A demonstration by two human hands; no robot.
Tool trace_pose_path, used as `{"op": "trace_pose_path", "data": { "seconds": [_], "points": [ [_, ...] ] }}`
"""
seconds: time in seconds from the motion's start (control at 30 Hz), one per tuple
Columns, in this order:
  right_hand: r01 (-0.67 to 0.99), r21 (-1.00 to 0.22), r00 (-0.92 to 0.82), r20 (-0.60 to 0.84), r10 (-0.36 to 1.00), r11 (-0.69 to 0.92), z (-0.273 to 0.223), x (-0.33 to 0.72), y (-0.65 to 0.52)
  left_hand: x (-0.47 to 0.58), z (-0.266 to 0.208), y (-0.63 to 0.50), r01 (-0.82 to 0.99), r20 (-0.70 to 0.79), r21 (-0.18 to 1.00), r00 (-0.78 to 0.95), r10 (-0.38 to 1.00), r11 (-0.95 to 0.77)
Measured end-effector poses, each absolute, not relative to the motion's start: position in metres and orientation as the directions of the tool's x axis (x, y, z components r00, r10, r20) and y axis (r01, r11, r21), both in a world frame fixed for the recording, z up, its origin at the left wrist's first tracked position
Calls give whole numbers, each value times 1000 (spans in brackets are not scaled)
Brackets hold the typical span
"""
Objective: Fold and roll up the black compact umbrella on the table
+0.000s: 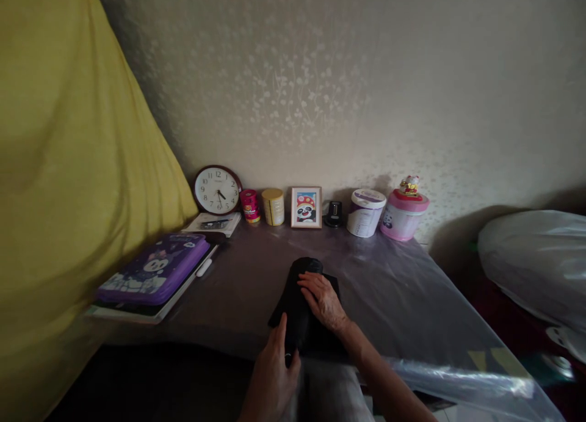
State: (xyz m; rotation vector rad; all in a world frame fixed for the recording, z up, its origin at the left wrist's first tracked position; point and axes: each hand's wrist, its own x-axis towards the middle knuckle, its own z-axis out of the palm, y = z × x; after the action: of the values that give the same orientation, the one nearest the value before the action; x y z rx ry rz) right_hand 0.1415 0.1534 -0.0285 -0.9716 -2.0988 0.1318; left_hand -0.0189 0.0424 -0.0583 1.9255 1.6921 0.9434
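Right hand [326, 301] and left hand [272, 367] both work at a black bundle [289, 303], set near the front edge of the bench [389, 287]. The right hand lies flattened over the upper part of the bundle, its fingers extended and not closed around it. The left hand is at the near, left-hand end, with thumb and fingers parted about the dark material; whether it grips or merely steadies cannot be told.

As to progress, the bundle appears only partly gathered: its middle is rounded into a thick, lengthwise form with a blunt far end, whereas a flatter portion spreads out on the right, beside and below the right hand. This loose portion seems to be what is left to bring in; the lower end is too dark to judge.

Relative to the hands, the bundle lies beneath the right and just beyond the left, its long axis pointing away from the person. Well apart, toward the wall, stand a framed panda picture [306, 207] and a clock [218, 190]; a purple case [155, 269] lies at far left.
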Motion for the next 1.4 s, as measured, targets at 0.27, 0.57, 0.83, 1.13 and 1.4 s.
{"op": "trace_pose_path", "data": {
  "seconds": [0.27, 0.57, 0.83, 1.13, 1.4],
  "points": [
    [728, -402, -212, 639, 739, 556, -24, 151, 186, -18, -50, 41, 674, 119, 733, 9, 993, -94],
    [660, -491, -247, 573, 781, 569, -30, 145, 166, -21, -54, 43, 651, 134, 750, 18, 991, -114],
    [563, -826, 238, 169, 956, 6, -38, 214, 167, -22, -54, 40, 670, 197, 726, 13, 980, -155],
    [195, -972, 150, -105, 983, -134, -35, 209, 154, -22, -57, 41, 699, 248, 691, 11, 969, -185],
    [-46, -980, 70, -196, 978, -193, -24, 197, 142, -22, -57, 40, 704, 253, 686, 8, 967, -185]
  ]
}}
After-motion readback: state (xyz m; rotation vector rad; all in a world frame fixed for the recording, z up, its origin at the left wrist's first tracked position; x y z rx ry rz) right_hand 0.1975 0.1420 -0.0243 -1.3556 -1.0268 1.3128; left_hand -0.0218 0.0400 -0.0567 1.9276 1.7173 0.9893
